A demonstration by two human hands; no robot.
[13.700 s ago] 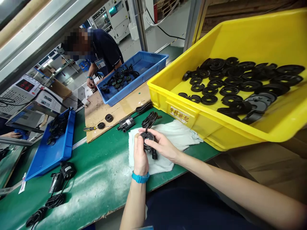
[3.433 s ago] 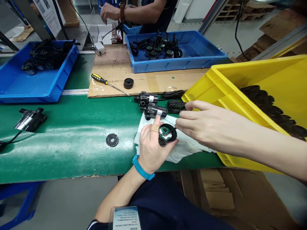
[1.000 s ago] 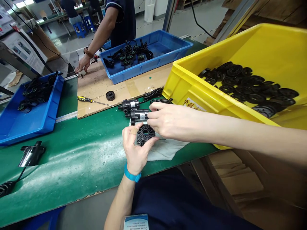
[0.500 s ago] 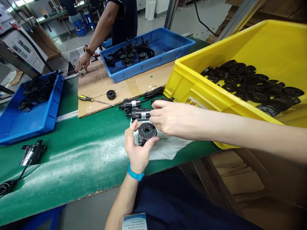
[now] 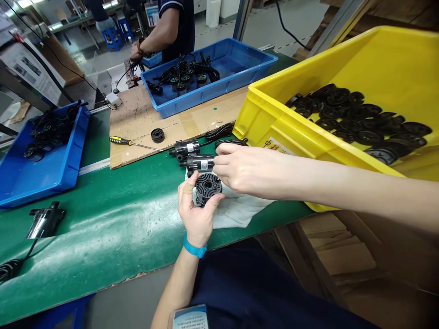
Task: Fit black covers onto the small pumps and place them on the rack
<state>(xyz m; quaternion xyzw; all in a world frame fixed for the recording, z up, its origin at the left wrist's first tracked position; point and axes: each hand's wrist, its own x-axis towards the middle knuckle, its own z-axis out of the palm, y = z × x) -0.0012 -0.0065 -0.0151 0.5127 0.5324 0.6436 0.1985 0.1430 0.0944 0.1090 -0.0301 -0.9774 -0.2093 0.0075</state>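
**Left hand (image 5: 197,214) holds a black ribbed disc (image 5: 207,187) at the bench front**

The hands are close together, almost meeting at the disc. The left hand's fingers and thumb clamp the disc by its edge, above a white cloth (image 5: 236,214) on the green bench mat (image 5: 103,228). The right hand (image 5: 248,171) reaches in from the right, its fingertips (image 5: 219,167) at the end of a black cylindrical pump (image 5: 200,163); whether it grips the pump cannot be told.

A yellow plastic crate (image 5: 270,125) at right holds a heap of black discs (image 5: 353,116). A blue tray (image 5: 206,103) at upper centre holds small pumps with coiled black cables (image 5: 185,73), and a blue tray (image 5: 44,183) at left holds more cabled parts (image 5: 48,132). On a cardboard sheet (image 5: 137,137) lie a yellow-handled screwdriver (image 5: 120,140) and a black ring (image 5: 157,135). A co-worker's hand (image 5: 135,52) is at the top.
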